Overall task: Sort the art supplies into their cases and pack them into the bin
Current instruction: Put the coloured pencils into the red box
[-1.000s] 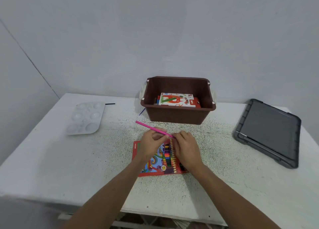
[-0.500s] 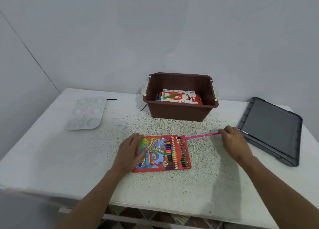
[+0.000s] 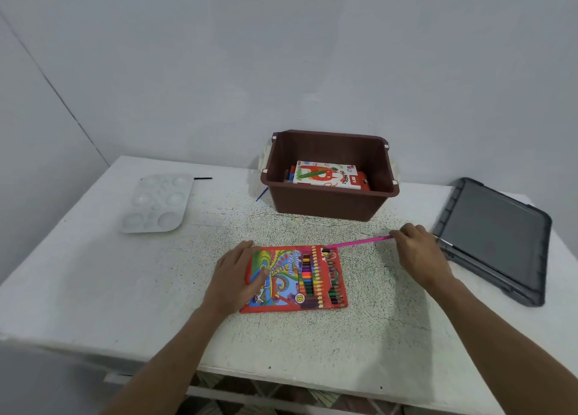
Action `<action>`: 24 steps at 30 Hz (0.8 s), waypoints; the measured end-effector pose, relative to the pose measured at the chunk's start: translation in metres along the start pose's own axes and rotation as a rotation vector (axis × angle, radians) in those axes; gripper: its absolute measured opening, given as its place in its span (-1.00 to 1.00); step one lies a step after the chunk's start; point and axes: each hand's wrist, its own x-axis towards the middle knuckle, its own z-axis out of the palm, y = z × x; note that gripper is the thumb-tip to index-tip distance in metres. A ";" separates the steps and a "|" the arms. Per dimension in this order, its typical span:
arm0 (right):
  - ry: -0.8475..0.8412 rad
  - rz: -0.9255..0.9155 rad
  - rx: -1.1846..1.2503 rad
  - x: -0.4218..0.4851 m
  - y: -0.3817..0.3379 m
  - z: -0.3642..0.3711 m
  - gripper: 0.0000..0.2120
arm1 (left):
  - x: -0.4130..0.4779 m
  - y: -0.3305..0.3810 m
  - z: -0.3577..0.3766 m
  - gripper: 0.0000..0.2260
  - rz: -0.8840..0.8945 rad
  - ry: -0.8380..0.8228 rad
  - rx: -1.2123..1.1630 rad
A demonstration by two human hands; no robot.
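Left hand (image 3: 236, 277) is being laid open, fingers nearly straight, on the left edge of the pencil case (image 3: 297, 278), thumb on the cover. Pink pencil (image 3: 356, 242) is being pinched at its right end by the curled right hand (image 3: 419, 252). Its long axis is running left-right, left end pointing into the case's top right corner. Case is lying mid-table (image 3: 125, 289), near the bin (image 3: 328, 203). Right fingertips are being hidden by the hand; pencil tip is blurred.

Right hand (image 3: 420, 258) carried pink pencil (image 3: 359, 242) rightward, left hand (image 3: 237, 277) shifted onto pencil box (image 3: 300, 278)
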 end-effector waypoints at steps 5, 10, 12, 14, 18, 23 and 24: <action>0.002 -0.027 0.016 0.005 -0.006 0.006 -0.65 | 0.001 0.000 0.000 -0.34 0.004 0.003 0.012; 0.055 -0.048 0.034 0.006 -0.010 0.005 -0.61 | 0.001 0.001 0.000 -0.36 0.005 0.017 0.016; 0.084 -0.030 0.033 0.007 -0.007 0.006 -0.61 | 0.001 0.002 0.000 -0.39 0.004 0.023 0.018; 0.103 -0.030 0.034 0.006 -0.003 0.007 -0.63 | 0.001 0.002 0.000 -0.36 0.005 0.024 0.021; 0.116 -0.061 0.036 0.003 0.001 0.009 -0.63 | 0.000 0.001 0.000 -0.35 0.014 0.032 0.026; 0.128 -0.099 0.041 -0.001 0.002 0.011 -0.61 | 0.001 0.000 0.001 -0.35 0.012 0.029 0.025; 0.131 -0.105 0.038 -0.001 0.001 0.012 -0.61 | 0.001 -0.001 0.001 -0.35 0.011 0.026 0.023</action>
